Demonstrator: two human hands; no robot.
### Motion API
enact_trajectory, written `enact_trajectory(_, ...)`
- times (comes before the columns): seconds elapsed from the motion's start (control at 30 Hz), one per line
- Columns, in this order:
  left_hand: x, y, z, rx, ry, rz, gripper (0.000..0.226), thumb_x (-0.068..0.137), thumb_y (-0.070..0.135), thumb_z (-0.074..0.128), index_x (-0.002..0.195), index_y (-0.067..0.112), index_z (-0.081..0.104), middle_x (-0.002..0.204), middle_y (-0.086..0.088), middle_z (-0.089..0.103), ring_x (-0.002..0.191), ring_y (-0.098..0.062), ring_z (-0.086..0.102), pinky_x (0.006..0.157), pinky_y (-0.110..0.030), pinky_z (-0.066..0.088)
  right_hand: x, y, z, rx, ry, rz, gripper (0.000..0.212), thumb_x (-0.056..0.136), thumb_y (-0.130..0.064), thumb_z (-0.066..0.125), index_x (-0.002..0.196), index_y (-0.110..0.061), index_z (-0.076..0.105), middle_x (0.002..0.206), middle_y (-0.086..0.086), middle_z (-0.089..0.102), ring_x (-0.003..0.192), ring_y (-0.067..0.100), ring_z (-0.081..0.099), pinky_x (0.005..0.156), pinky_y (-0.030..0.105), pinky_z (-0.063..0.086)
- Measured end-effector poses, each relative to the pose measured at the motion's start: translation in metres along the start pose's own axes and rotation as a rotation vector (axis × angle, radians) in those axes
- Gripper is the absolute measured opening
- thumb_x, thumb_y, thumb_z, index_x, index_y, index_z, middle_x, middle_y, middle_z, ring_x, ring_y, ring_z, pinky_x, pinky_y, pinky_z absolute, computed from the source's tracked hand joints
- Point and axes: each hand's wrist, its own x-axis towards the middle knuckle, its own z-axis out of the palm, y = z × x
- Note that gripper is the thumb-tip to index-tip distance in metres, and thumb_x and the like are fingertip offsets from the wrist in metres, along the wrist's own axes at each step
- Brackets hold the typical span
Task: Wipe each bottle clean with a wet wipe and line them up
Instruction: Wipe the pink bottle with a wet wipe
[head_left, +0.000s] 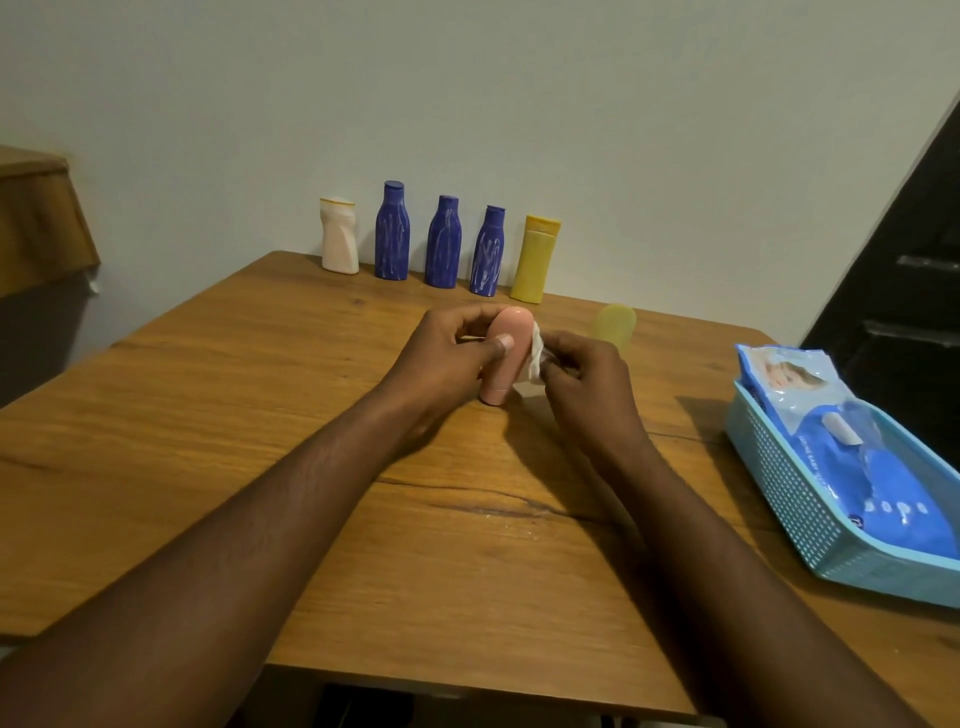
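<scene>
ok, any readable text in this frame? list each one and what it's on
"BABY": part of a small white line on the blue wipes pack in the basket; the rest of that line is too blurred to read.
Larger white letters lower on the same pack: four rounded characters, not legible.
Pink bottle, wet wipe, row of bottles by the wall: no text shows.

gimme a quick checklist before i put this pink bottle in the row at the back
1. Left hand grips the pink plastic bottle: ok.
2. Right hand pinches the white wet wipe against it: ok.
3. Pink bottle wiped all over: cannot tell.
4. Free wooden tabletop right of the yellow plastic bottle ending the back row: ok.
5. Pale yellow translucent bottle behind the right hand lined up: not ok.
</scene>
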Motion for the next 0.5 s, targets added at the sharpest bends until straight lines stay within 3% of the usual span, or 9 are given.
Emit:
enact_trajectory(0.13,0.001,0.001,-0.002,-0.081,0.01,-0.067,0.04,0.104,0.008,0.062,0.139,0.026,0.064,0.132,0.006,0.065,0.123,-0.02,0.064,0.098,-0.047,0.061,-0.003,0.005,0.004,0.031,-0.069,0.059,0.032,0.096,-0.012,0.051,0.112,-0.021,0.077,0.1,-0.007,0.077,0.097,0.015,0.07,0.09,0.051,0.057)
enact_trajectory(0.33,0.004,0.003,0.0,-0.145,-0.023,-0.099,0.042,0.109,0.013,0.054,0.15,0.019,0.055,0.141,0.0,0.062,0.128,-0.02,0.063,0.104,-0.044,0.058,-0.003,-0.002,0.002,0.146,0.043,0.002,0.029,0.099,-0.009,0.058,0.117,-0.021,0.076,0.105,-0.01,0.076,0.101,0.009,0.069,0.095,0.04,0.058)
enact_trajectory(0.5,0.008,0.003,0.002,-0.133,-0.081,-0.151,0.051,0.11,0.027,0.052,0.16,0.025,0.041,0.153,0.001,0.055,0.137,-0.024,0.055,0.111,-0.05,0.051,-0.003,-0.004,0.003,0.2,0.078,-0.056,0.026,0.098,-0.014,0.063,0.121,-0.019,0.074,0.113,-0.008,0.076,0.108,0.01,0.069,0.098,0.045,0.056)
